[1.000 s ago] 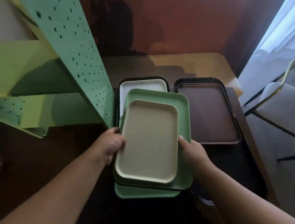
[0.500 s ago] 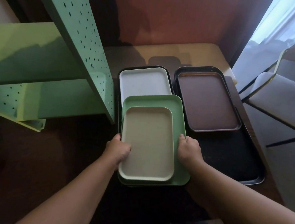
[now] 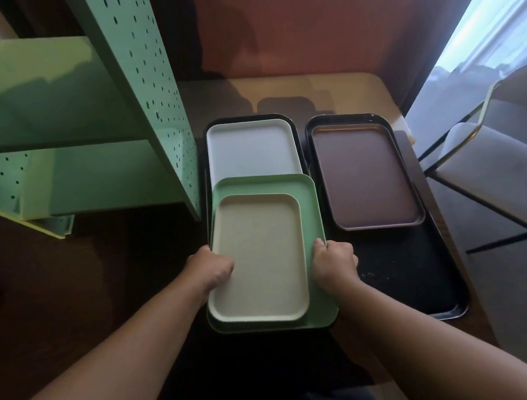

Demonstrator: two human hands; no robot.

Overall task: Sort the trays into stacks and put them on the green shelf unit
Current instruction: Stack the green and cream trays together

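Note:
A small beige tray [image 3: 259, 257] lies inside a larger green tray [image 3: 312, 215], stacked at the table's centre. My left hand [image 3: 211, 268] grips the stack's left edge, thumb on the beige tray. My right hand [image 3: 334, 259] grips the green tray's right edge. Behind the stack a white tray [image 3: 252, 148] sits in a black tray [image 3: 298, 140]. To the right a brown tray [image 3: 364, 176] rests on a large black tray [image 3: 413, 276]. The green shelf unit [image 3: 60, 121] stands at the left.
The shelf's perforated side panel [image 3: 153, 91] stands close to the stack's left. A chair with a gold frame [image 3: 489, 163] is at the right, past the table edge. A reddish wall [image 3: 305, 23] is behind the table [image 3: 326, 90].
The stack has shifted from a tilted, offset pose to lying squared up and lower, nearer to me. The bottom green tray that stuck out below is now aligned under it. Both hands keep their hold.

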